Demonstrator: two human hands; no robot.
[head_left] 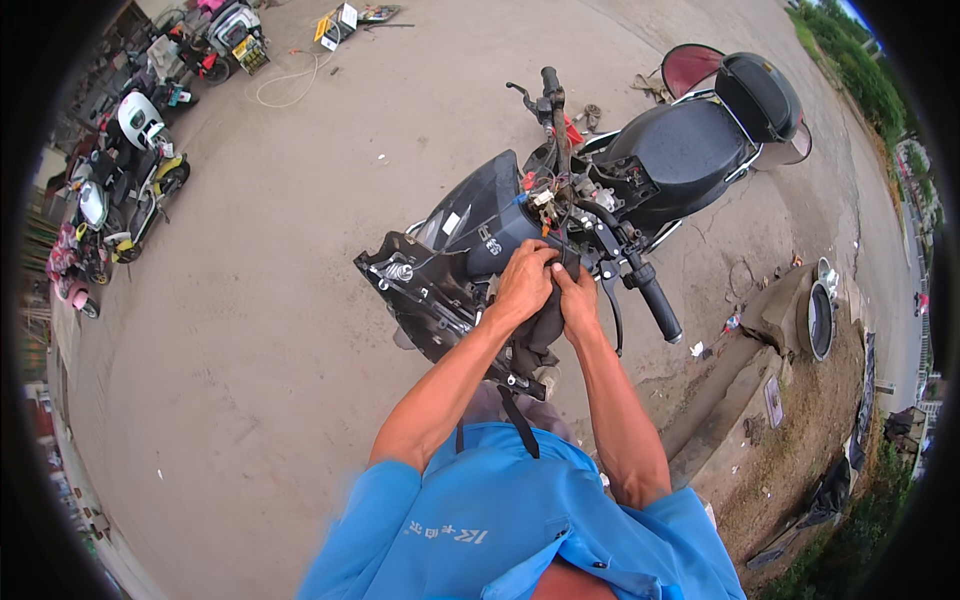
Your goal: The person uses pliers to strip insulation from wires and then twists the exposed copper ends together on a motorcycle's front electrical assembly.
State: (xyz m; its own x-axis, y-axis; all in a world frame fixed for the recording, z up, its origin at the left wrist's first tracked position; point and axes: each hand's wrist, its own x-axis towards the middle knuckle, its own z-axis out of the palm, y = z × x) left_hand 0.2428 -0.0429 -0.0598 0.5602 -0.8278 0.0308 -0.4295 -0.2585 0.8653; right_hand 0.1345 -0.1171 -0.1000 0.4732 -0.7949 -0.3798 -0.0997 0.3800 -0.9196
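The person's bright blue short-sleeved shirt (440, 540) fills the lower edge, a narrow black strap (519, 425) hanging from its front, and two bare forearms reach forward from it. At their ends, the left hand (525, 285) and the right hand (576, 303) meet close together at a black, soft-looking bundle of material (541, 332). The bundle lies between the two hands and hangs below them. The left grip is curled inward with its fingertips on the upper part of the material; the right grip is closed on it from the other side, thumb laid along it and the other fingers largely hidden. Just past the fingertips, a tangle of thin coloured wires with pale connectors (545, 197) sits exposed on a dark grey and black two-wheeled scooter (470, 215). Left of the hands is a black plastic shell with silver metal rods (400, 275); right of them, a black rubber handlebar end (658, 303). Farther along are the long black seat (675, 150) and a glossy black rear box (765, 97). Well apart, parked scooters (140, 120) line the left side of the grey concrete ground (260, 330).
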